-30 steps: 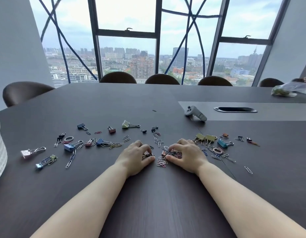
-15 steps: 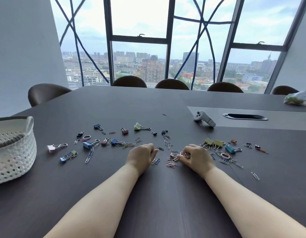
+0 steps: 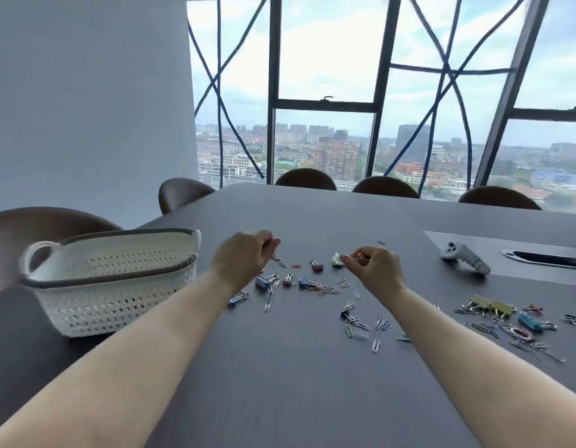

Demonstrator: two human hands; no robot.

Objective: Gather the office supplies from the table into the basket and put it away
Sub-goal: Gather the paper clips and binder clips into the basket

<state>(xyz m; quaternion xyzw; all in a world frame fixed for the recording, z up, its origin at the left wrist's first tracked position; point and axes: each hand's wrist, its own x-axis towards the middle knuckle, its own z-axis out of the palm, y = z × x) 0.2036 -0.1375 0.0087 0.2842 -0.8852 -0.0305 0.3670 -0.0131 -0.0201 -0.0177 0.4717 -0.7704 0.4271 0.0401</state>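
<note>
While both hands hang just above the counter (image 3: pixel 296 383) with their fingers curled, the step in hand looks like the carry: a load has been scooped up and is due for the basket (image 3: pixel 118 275). The left hand (image 3: pixel 244 260) is closed around what seems to be a few paper clips (image 3: pixel 361 260), one of them poking out below its fingertips; how many it holds cannot be told. The right hand (image 3: pixel 375 268) pinches a small copper-coloured bunch of them between thumb and fingers. The basket, white with a dark rim, stands on the counter to the left, near the left hand and apart from it, with its mouth open and facing up. Plenty is not yet gathered: a line of binder clips (image 3: pixel 299 282) and loose clips lies under and between the hands, a scatter sits by the right forearm, and a thicker heap (image 3: pixel 506 321) with yellow and blue clips lies well off to the right. A white controller (image 3: pixel 464 258) rests farther back on the right. The next move probably calls for swinging both fists over the rim before the fingers loosen, the right one crossing farther, since small clips slip easily from a loose grip.
</note>
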